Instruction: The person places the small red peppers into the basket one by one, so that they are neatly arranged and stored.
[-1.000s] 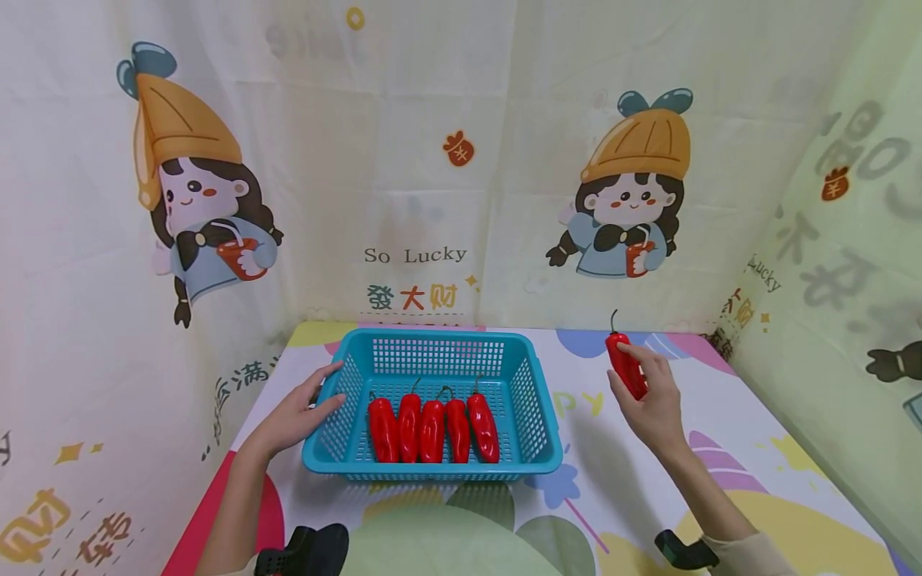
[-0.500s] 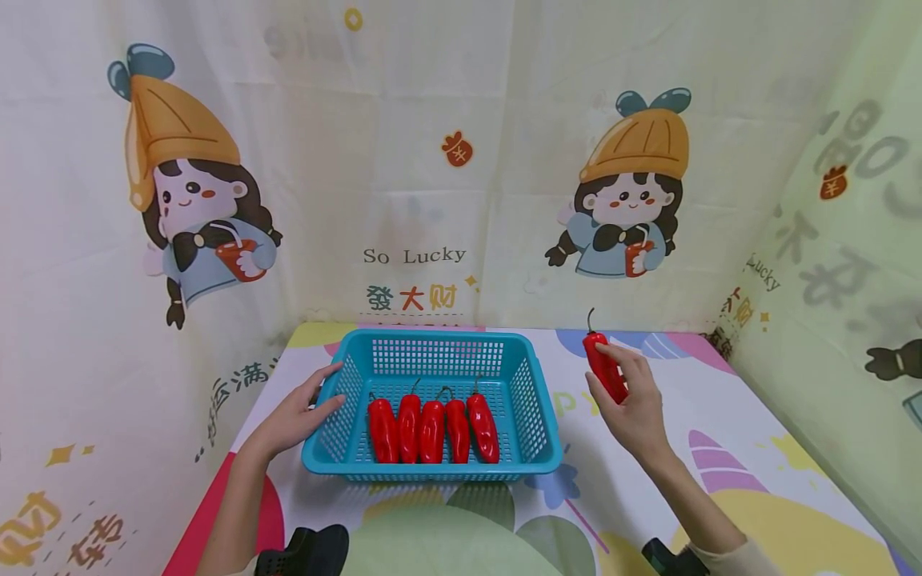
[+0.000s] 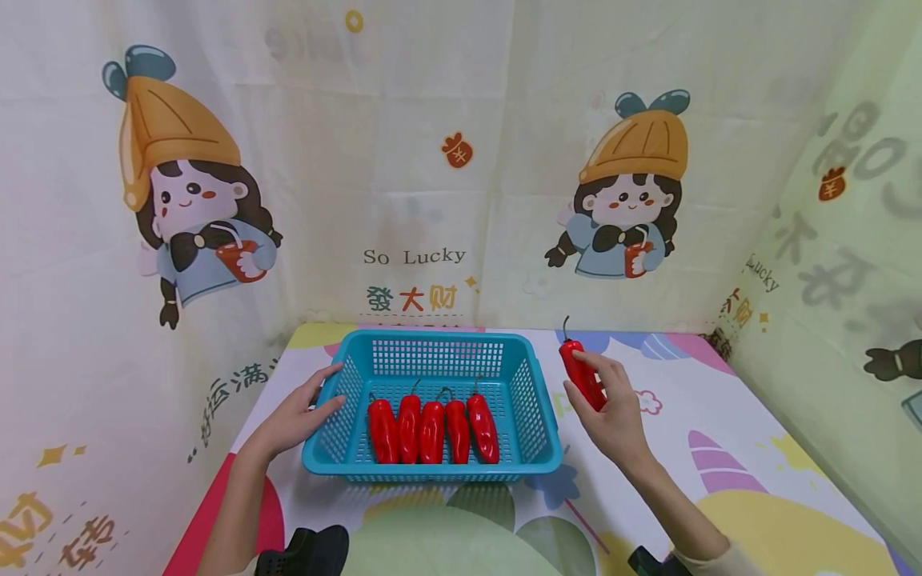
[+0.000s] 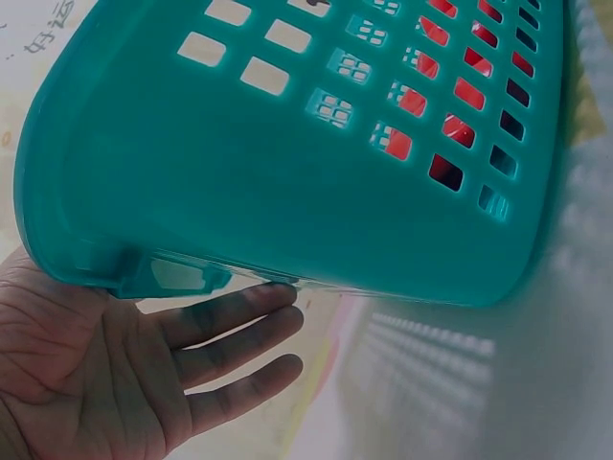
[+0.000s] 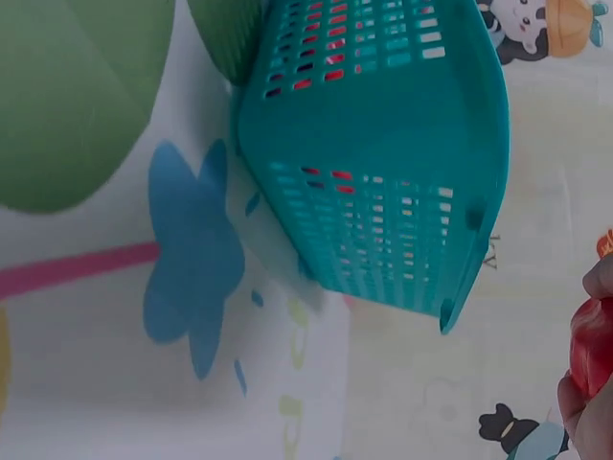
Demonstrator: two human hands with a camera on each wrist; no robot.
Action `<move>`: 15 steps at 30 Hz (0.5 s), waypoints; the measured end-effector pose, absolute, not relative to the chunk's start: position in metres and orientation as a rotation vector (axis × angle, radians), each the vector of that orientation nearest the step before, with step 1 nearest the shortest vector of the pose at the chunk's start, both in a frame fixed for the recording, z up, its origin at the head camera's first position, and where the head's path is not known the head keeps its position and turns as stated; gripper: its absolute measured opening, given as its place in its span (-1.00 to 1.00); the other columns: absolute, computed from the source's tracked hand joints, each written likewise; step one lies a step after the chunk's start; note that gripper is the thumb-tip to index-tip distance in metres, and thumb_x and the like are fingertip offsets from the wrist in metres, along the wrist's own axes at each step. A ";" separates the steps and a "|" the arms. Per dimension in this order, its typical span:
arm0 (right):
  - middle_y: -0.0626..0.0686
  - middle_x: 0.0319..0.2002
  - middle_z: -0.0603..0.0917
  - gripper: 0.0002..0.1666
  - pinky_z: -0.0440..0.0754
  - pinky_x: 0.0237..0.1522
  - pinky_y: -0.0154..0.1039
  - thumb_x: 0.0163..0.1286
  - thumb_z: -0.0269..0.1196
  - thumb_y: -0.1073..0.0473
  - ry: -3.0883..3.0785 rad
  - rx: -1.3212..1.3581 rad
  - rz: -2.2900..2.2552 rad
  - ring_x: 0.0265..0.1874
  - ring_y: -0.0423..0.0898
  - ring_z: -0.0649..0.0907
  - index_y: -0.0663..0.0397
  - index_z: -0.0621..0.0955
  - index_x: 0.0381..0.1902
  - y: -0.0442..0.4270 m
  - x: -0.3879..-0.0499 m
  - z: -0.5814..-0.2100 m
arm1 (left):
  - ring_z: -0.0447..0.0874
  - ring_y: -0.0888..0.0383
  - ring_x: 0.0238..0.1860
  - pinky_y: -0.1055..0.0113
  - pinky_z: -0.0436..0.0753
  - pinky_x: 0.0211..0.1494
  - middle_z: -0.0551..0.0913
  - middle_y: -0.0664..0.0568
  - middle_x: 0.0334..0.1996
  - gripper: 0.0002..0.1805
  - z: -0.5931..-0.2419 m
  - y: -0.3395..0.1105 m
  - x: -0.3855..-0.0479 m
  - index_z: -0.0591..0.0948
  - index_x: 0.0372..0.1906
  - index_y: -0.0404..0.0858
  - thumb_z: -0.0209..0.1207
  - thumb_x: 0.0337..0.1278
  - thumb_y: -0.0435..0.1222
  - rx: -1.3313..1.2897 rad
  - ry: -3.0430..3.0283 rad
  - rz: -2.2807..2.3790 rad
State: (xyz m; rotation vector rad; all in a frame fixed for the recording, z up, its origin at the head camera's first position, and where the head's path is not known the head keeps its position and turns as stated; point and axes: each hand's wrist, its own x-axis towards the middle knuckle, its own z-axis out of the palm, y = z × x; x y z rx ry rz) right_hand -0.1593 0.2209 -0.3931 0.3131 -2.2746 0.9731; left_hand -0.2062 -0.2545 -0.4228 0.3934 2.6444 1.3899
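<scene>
In the head view a blue plastic basket (image 3: 432,472) stands on the table, with several red chili peppers (image 3: 432,432) lying side by side inside. My left hand (image 3: 291,416) grips its left rim, thumb over the edge. From the left wrist, three fingers (image 4: 239,350) of that hand stretch along the outside of the basket wall. Right of the basket, above the table, my right hand (image 3: 612,412) holds another red chili pepper (image 3: 582,374) between thumb and fingers, stem upward. Only part of this pepper (image 5: 592,345) shows at the right wrist view's edge.
The table (image 3: 670,440) wears a colourful printed cover. A pale printed curtain (image 3: 461,208) hangs directly behind the table, and more of it closes in both sides.
My right hand has moved left toward the basket, carrying the chili pepper. The left hand, the basket and the peppers inside have stayed where they were.
</scene>
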 end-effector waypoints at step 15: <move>0.15 0.31 0.48 -0.11 0.78 -0.14 0.10 0.19 0.52 0.27 -2.378 0.257 1.143 0.14 0.08 0.54 -0.04 0.41 0.44 0.187 -0.154 -0.395 | 0.22 -0.49 0.42 -0.10 0.75 0.01 0.13 -0.41 0.53 -0.14 -0.424 -0.255 -0.207 0.02 0.65 -0.12 0.19 0.44 -0.11 0.384 2.638 1.383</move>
